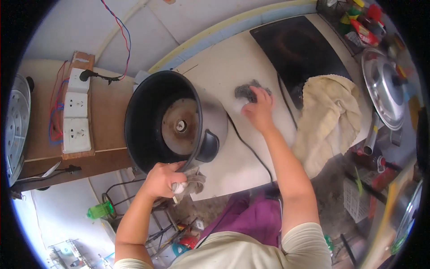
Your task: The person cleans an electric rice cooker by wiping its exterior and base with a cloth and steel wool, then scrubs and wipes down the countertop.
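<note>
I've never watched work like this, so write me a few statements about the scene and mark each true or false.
1. The left hand is at the rim of the dark pot. True.
2. A lid covers the pot. False: its mouth is open and the inside shows.
3. The beige cloth partly overlies the black cooktop. True.
4. The right hand rests on the beige cloth. False: it is at the grey scouring pad.
5. A black plug is at the top socket. True.
</note>
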`<action>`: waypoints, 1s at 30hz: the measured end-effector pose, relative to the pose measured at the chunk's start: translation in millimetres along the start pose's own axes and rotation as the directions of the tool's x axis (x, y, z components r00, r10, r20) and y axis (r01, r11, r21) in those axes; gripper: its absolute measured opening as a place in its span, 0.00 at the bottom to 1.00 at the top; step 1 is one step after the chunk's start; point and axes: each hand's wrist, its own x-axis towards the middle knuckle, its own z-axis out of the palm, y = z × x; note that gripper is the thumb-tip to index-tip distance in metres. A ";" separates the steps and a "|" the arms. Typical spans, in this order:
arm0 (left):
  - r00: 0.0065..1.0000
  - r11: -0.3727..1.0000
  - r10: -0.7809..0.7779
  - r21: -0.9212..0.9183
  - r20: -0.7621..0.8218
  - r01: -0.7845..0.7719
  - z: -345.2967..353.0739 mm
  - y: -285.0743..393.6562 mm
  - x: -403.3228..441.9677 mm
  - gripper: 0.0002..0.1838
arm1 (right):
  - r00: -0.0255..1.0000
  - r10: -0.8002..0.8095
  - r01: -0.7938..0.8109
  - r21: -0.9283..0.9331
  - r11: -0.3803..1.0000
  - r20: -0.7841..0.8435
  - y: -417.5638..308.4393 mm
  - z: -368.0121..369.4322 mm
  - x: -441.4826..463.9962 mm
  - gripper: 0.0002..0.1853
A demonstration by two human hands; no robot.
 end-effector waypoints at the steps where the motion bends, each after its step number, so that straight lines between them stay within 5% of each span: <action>1: 1.000 1.000 0.002 0.005 0.002 -0.002 0.2 0.1 -0.5 0.15 | 0.999 0.054 -0.054 0.029 0.998 0.004 2.2 -6.2 -5.1 0.05; 7: 0.988 0.996 0.067 -0.051 -0.142 -0.075 10.9 -4.8 -3.2 0.14 | 0.956 0.292 -0.272 0.312 0.910 -0.017 -7.9 -62.5 -44.7 0.04; 11: 0.992 0.999 0.037 -0.008 -0.119 -0.038 7.4 3.9 -4.4 0.13 | 0.899 0.433 -0.358 0.683 0.637 0.068 -22.7 -94.3 -76.2 0.04; 23: 0.994 1.000 0.017 0.027 -0.105 -0.015 12.2 1.0 -8.1 0.18 | 0.884 0.461 -0.290 0.866 0.407 0.079 -45.8 -168.9 -169.1 0.07; 30: 0.986 0.997 0.076 0.042 -0.150 -0.071 14.9 -1.0 -7.6 0.21 | 0.866 0.497 -0.287 0.873 0.395 0.059 -50.5 -188.3 -192.2 0.10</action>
